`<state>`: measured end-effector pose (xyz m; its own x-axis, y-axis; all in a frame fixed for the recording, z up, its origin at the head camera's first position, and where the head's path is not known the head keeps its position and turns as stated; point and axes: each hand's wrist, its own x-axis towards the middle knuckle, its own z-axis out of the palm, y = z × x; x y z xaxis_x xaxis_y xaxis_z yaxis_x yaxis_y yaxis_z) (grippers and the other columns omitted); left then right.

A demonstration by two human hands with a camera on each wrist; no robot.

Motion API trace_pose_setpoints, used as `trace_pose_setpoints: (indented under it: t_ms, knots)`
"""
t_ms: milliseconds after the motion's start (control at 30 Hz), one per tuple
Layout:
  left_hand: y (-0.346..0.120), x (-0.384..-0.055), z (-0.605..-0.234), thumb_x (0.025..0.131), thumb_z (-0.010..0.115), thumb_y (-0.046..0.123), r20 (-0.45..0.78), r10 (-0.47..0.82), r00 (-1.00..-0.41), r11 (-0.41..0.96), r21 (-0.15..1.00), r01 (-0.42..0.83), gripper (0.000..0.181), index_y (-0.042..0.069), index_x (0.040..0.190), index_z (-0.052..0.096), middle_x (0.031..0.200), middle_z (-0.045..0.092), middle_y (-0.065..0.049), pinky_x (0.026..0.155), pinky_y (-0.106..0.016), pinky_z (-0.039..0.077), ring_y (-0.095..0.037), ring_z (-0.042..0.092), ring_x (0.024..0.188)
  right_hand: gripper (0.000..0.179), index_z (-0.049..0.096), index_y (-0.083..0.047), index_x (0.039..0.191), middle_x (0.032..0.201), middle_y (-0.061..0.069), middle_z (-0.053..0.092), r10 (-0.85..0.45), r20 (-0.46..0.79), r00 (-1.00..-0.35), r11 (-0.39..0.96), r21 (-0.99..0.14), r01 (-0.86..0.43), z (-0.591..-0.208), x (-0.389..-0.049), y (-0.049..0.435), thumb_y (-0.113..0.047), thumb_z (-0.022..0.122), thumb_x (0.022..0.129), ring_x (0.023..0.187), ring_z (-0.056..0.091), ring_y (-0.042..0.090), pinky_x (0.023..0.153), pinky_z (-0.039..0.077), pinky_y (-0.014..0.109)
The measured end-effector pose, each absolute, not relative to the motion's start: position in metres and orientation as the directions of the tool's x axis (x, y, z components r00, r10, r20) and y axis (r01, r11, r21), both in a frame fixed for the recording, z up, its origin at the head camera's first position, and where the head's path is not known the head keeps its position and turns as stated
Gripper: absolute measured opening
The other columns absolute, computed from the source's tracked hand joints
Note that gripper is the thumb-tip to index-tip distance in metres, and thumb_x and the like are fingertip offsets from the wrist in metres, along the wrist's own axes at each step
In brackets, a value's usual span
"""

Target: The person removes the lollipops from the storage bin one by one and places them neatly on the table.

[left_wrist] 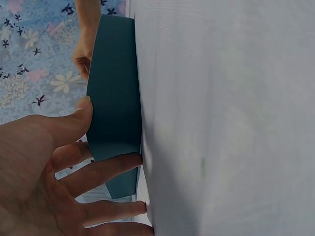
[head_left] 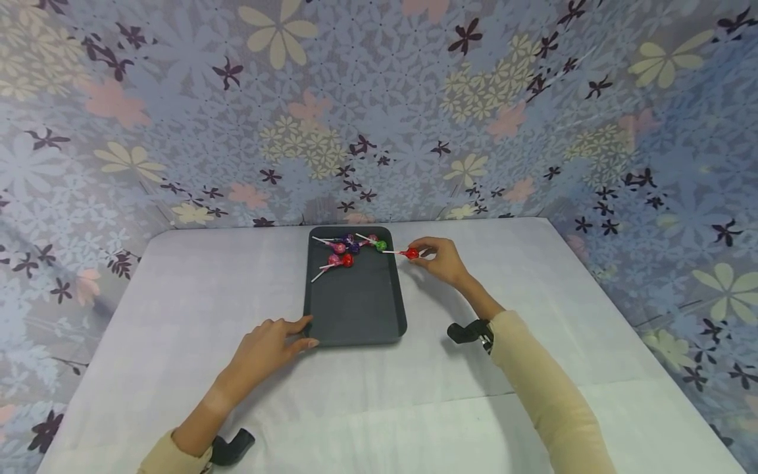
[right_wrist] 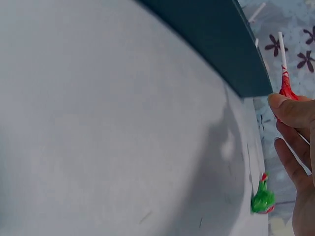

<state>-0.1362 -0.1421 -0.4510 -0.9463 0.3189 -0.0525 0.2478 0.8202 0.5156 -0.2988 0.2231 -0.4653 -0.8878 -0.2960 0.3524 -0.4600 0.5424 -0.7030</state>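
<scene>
A dark grey rectangular tray [head_left: 355,309] holds several wrapped lollipops, among them a red one [head_left: 347,261], a pink one [head_left: 338,248] and a green one [head_left: 381,245], clustered toward its far end. Beyond its right edge, my right hand [head_left: 441,260] pinches a red lollipop [head_left: 412,253] between thumb and fingers, its white stick pointing left over the rim. My left hand [head_left: 266,349] touches the tray's near left corner, thumb and extended fingers against the outer wall [left_wrist: 115,88]. In the right wrist view, another green lollipop [right_wrist: 263,199] lies on the table below my right hand.
A white cloth [head_left: 237,270] covers the table under the tray. Floral fabric [head_left: 379,118] rises behind the table and along both sides. A black wrist mount [head_left: 468,331] sits at my right wrist, another [head_left: 232,447] at my left.
</scene>
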Motion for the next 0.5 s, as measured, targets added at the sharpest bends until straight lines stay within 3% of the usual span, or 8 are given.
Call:
trace_pose_setpoints:
  t_ms: [267, 500]
  knots:
    - [-0.141, -0.136, -0.452, 0.087, 0.071, 0.042, -0.055, 0.313, -0.948, 0.816, 0.527, 0.238, 0.056, 0.016, 0.135, 0.061, 0.053, 0.047, 0.004, 0.042, -0.023, 0.019, -0.008, 0.013, 0.048, 0.025, 0.073, 0.003, 0.104, 0.099, 0.017, 0.073, -0.235, 0.329, -0.914, 0.594, -0.696, -0.403, -0.472, -0.295, 0.241, 0.000, 0.078, 0.080, 0.090, 0.069, 0.030, 0.077, 0.056, 0.041]
    - [-0.142, -0.136, -0.450, 0.087, 0.071, 0.041, -0.043, 0.315, -0.948, 0.818, 0.519, 0.248, 0.055, 0.016, 0.134, 0.062, 0.057, 0.055, 0.001, 0.043, -0.024, 0.019, -0.008, 0.014, 0.048, 0.030, 0.072, 0.003, 0.109, 0.106, 0.019, 0.072, -0.183, 0.296, -0.938, 0.638, -0.689, -0.342, -0.479, -0.293, 0.255, -0.002, 0.078, 0.081, 0.092, 0.068, 0.032, 0.080, 0.055, 0.044]
